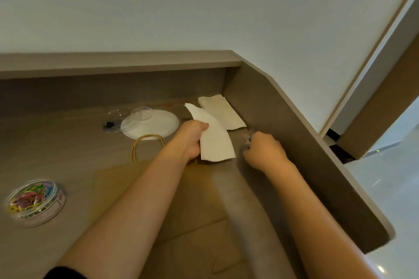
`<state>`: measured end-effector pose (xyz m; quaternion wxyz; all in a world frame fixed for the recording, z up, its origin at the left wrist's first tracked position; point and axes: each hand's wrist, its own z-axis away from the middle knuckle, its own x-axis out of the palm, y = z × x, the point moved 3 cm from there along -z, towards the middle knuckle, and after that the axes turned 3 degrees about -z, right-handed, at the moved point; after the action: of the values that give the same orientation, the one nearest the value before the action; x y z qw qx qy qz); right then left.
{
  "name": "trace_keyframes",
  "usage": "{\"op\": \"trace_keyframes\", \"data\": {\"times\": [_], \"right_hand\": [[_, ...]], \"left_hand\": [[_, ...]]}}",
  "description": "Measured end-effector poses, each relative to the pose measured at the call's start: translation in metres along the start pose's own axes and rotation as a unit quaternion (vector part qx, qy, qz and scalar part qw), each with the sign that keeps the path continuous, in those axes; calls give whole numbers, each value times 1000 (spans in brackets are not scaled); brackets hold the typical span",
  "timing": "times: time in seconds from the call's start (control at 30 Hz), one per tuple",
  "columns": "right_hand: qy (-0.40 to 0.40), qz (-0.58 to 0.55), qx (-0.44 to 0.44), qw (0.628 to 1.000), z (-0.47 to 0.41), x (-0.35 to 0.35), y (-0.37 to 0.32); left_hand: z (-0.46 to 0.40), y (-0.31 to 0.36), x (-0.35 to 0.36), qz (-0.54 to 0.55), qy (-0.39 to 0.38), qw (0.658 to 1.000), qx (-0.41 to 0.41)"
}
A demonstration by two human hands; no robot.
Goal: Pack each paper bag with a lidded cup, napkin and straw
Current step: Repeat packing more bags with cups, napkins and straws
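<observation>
Two bare forearms reach out over a brown paper bag (140,188) lying flat on the grey-brown desk (56,142), its twisted paper handle (147,140) pointing away from the person. To the left, near the front edge, sits a round clear tub (35,201) of coloured rubber bands. The left hand (192,138) is closed around a folded white napkin (215,140), thumb on top, holding it just above the far end of the bag. The right hand (264,152) is curled near the desk's side wall, blurred; something small and clear shows at its fingertips, but I cannot tell what, nor how tightly it grips. Beyond the hands, more napkins (222,112) lie in the corner. Left of them, clear plastic lids (141,113) rest on a white disc (156,123).
</observation>
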<state>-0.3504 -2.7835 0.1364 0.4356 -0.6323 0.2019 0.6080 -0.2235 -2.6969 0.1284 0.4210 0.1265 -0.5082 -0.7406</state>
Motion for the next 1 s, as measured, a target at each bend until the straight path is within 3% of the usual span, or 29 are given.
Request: {"op": "trace_keyframes", "data": {"times": [0.1,0.3,0.57,1.0], "right_hand": [[-46,51,30,997,3,4,6],[14,42,27,999,6,1,11],[-5,70,39,997,6,1,14],[122,83,-54,988,11,-43,-14]], "left_hand": [[4,-3,3,2,-23,1000,6],[9,-8,5,-9,-27,1000,9],[16,-11,9,-37,-48,998,13],[23,-15,16,-63,-46,996,34]]}}
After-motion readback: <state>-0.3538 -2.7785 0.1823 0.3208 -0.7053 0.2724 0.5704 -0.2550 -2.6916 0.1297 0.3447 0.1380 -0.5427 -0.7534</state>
